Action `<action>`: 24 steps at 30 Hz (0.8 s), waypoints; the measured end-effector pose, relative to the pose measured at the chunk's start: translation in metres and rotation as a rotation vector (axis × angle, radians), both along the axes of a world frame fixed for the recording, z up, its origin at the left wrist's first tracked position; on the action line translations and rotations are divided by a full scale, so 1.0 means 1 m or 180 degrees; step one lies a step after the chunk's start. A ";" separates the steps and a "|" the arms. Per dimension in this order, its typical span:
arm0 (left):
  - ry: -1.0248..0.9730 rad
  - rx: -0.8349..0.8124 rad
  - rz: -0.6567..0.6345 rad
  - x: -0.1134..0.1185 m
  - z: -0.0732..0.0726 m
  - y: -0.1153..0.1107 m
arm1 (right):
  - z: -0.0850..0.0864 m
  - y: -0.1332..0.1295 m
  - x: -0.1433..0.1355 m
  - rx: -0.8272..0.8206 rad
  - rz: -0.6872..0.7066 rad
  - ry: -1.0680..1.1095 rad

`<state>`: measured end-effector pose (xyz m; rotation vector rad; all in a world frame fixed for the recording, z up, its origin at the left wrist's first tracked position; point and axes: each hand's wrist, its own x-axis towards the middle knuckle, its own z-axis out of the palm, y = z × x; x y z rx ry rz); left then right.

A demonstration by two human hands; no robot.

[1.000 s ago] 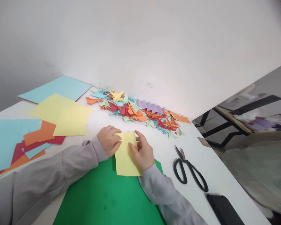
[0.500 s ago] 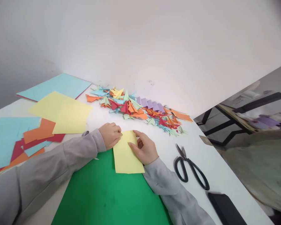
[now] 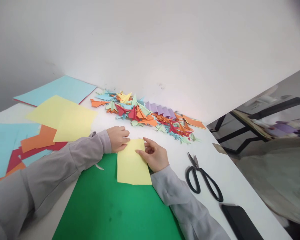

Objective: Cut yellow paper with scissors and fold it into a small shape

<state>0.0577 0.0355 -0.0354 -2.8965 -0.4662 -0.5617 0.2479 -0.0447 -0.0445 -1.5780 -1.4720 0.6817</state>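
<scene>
Here, the left hand (image 3: 117, 138) and right hand (image 3: 157, 156) hold a yellow slip (image 3: 132, 168) over the far edge of the green mat (image 3: 95, 210), its nearer part above the mat and its farther part beyond it. Left grip: thumb and fingers pinch the slip's far left corner; the fingers partly hide the contact. Right grip: the thumb lies on the upper face and the index finger at the far right corner, pinching the right edge between them.

Compared with one second earlier, the slip is flatter and shows a broader near edge; the crease then visible beside the left fingers no longer shows. The left hand has moved farther from the mat's near end, and a white scrap (image 3: 99, 167), hidden earlier, now appears on the mat beside the left sleeve (image 3: 87, 156). The right hand keeps its place on the slip.

Surroundings, on the white table (image 3: 175, 146): beyond the mat, a long heap of folded papers (image 3: 140, 115) in several colours, with a purple pleated strip (image 3: 161, 110) along its back; to the mat's right, scissors (image 3: 196, 169) with blades slightly parted and, nearer, a black case (image 3: 241, 221); to the mat's left, yellow sheets (image 3: 72, 116), orange cards (image 3: 43, 136) and a blue sheet (image 3: 5, 150), with a blue stack (image 3: 57, 91) farthest off. These lie as before, apart from a slight shift of the whole view.
</scene>
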 end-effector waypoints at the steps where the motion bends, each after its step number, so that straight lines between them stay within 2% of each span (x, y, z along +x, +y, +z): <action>1: -0.0012 0.0015 -0.0023 0.000 0.000 0.001 | 0.000 0.000 0.000 -0.0006 -0.0028 0.0049; 7: 0.0080 0.0093 -0.0024 0.000 -0.001 0.002 | 0.000 0.000 0.000 -0.0111 -0.0194 0.0081; 12: 0.0142 0.0052 0.0026 0.000 0.001 0.001 | -0.001 -0.002 -0.001 0.0137 0.0072 -0.0049; 17: 0.0238 0.0112 0.0074 0.000 0.001 0.001 | 0.000 -0.005 -0.001 0.0773 0.0339 -0.0963; 24: 0.0229 0.0188 0.0081 0.001 0.000 0.002 | -0.007 -0.003 0.002 0.2060 0.0816 -0.2077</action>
